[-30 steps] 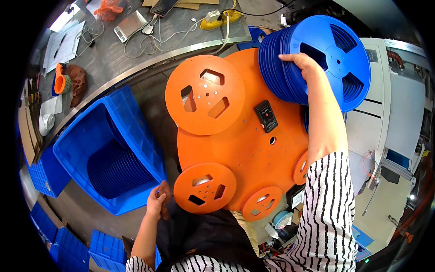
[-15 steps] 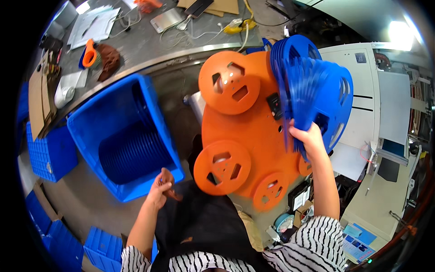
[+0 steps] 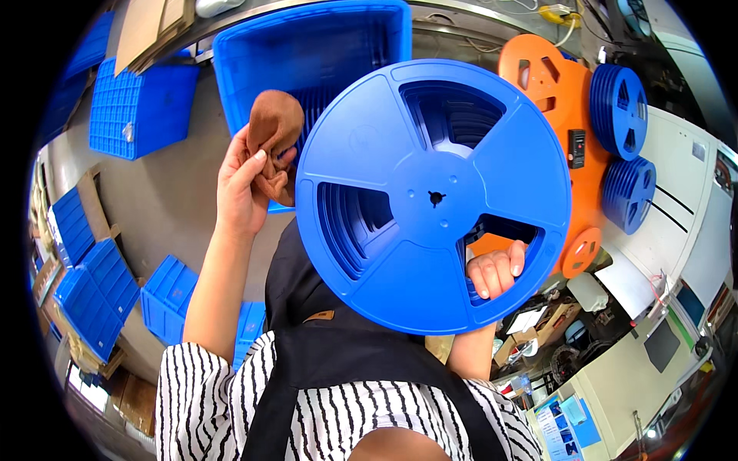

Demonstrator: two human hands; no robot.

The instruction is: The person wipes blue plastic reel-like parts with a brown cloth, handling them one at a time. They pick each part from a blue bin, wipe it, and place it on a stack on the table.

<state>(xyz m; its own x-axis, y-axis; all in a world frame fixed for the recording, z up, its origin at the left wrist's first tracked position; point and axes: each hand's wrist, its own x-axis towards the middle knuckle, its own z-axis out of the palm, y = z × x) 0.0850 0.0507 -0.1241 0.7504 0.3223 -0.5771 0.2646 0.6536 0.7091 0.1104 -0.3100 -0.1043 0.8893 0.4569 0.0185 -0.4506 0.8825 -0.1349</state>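
A stack of blue plastic reels fills the middle of the view, its round face with three cut-outs turned up at me. My right hand grips the stack, fingers hooked through the lower right cut-out; its thumb side is partly hidden. Left of the reels, my left hand pinches a crumpled brown cloth, which is close to the stack's edge. Behind both stands a blue bin with more dark blue reels lined up inside, partly covered by the stack.
At the right is an orange rotary stand with round orange discs and two blue reel stacks on it. Blue crates stand on the floor at left. A pale machine cabinet borders the far right.
My right hand has brought the reel stack from the orange stand leftward in front of me, face up. My left hand has risen with the cloth. The view has shifted left.
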